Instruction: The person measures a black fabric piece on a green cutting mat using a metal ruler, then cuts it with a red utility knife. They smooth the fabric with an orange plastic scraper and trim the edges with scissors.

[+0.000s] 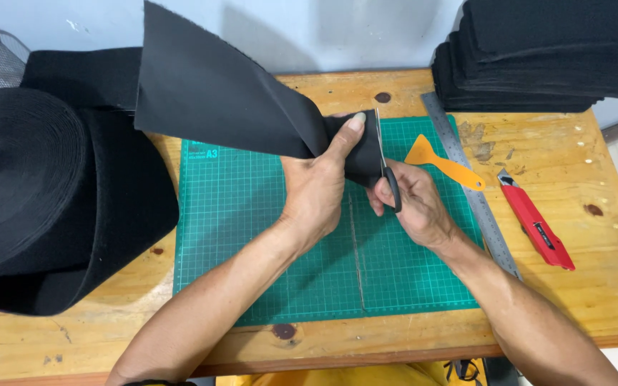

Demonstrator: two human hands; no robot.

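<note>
Black felt strip (216, 93) runs off the big roll (30, 193) to the left of the left hand and rises in a stiff sheet before folding down between both hands. In the head view, the left hand (320, 189) is clamped on the folded end of the strip, thumb up along its edge, which seems to keep the fabric taut and raised off the green cutting mat (252, 236) so the blades can bite. The right hand (413, 204) is closed through the black handles of a pair of scissors (384, 161), blades pointing away from the person and set against the felt just right of the left thumb; how far the blades are parted cannot be told. Just beyond the right hand lies an orange plastic scraper (441, 163), touching a steel ruler (470, 186) that runs along the mat's right edge. Farther right on the wooden surface (595, 236) rests a red utility knife (536, 221), all within easy reach. Above and to the right of the right hand, a stack of cut black felt pieces (545, 53) sits at the far corner.
</note>
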